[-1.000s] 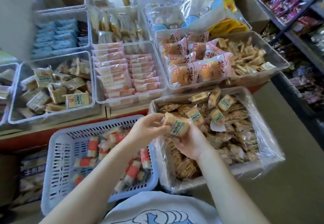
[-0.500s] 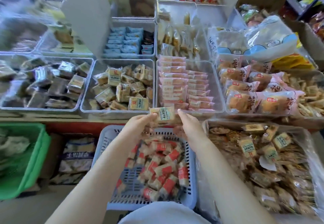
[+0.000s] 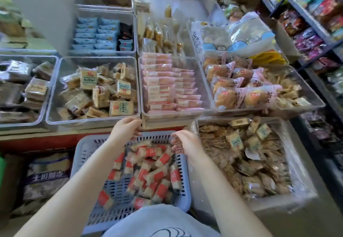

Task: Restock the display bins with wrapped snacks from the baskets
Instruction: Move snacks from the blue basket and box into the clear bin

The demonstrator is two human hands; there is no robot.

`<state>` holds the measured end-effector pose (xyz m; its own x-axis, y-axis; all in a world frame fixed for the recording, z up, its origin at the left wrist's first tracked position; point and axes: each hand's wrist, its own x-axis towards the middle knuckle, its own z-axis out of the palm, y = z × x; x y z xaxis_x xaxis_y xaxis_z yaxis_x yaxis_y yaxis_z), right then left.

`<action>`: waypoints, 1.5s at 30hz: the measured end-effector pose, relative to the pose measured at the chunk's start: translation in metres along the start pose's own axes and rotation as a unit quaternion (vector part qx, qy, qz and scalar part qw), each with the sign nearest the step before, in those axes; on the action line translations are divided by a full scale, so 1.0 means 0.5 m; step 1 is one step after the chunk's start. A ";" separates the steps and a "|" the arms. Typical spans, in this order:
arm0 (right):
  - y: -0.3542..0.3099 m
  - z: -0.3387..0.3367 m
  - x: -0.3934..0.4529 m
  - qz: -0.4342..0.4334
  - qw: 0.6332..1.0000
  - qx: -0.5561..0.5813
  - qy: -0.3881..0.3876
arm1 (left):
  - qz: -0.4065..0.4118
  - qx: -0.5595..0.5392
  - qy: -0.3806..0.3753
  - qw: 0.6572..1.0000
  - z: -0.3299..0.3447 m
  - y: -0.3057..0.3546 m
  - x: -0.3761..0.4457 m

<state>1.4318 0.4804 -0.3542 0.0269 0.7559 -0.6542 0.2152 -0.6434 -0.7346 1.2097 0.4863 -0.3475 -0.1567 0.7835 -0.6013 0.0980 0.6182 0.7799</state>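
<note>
- Left hand (image 3: 124, 129): fingers curled, nothing visibly held, at the clear plastic display bin's (image 3: 55, 123) near rim.
- Right hand (image 3: 185, 143): fingers curled, apparently empty, at 1 o'clock over the lavender slotted plastic basket (image 3: 89, 149).

I can't read the blurred shelf packets (image 3: 313, 40); my left hand (image 3: 126, 128) curls, its fingertips hidden from me.

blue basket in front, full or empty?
Partly full. The blue basket holds a loose pile of red-and-white wrapped snacks toward its right side, while bare slotted floor shows at its left and near edge.
</note>
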 end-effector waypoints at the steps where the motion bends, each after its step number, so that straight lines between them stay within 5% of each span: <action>1: 0.017 -0.025 -0.001 -0.002 0.999 -0.006 0.036 | 0.010 0.021 -0.011 1.000 0.034 -0.002 -0.012; 6: 0.112 -0.204 0.004 -0.049 0.951 -0.154 0.264 | 0.072 0.131 -0.050 0.987 0.208 0.009 -0.058; 9: 0.168 -0.323 0.034 -0.039 0.911 -0.257 0.321 | 0.075 0.127 -0.045 0.988 0.294 0.022 -0.069; 17: 0.250 -0.451 0.126 -0.003 0.938 -0.260 0.229 | 0.037 0.126 -0.063 0.989 0.441 0.027 -0.097; 21: 0.251 -0.459 0.108 0.004 0.962 -0.159 0.220 | 0.015 0.154 -0.071 0.985 0.465 0.018 -0.099; 26: 0.209 -0.418 0.019 -0.150 0.968 -0.115 0.165 | -0.004 0.086 -0.122 0.989 0.479 0.034 -0.111; 30: 0.139 -0.365 -0.025 -0.271 0.939 -0.193 0.089 | -0.006 -0.060 -0.184 0.981 0.447 0.044 -0.106; 36: 0.054 -0.215 -0.006 -0.438 0.783 -0.419 0.136 | 0.053 -0.057 -0.061 0.995 0.284 0.056 -0.079; 42: -0.026 -0.005 0.030 -0.478 0.781 -0.400 0.032 | 0.113 0.056 0.093 0.988 0.072 0.040 -0.032; 45: -0.066 0.090 0.070 -0.468 0.792 -0.391 0.037 | 0.149 0.220 0.217 0.940 -0.031 -0.008 0.009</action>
<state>1.3818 0.5226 -0.3607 -0.4506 0.8809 0.1446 0.7122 0.4524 -0.5367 1.1934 0.4865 -0.3504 -0.4343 0.8852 -0.1668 0.5821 0.4171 0.6980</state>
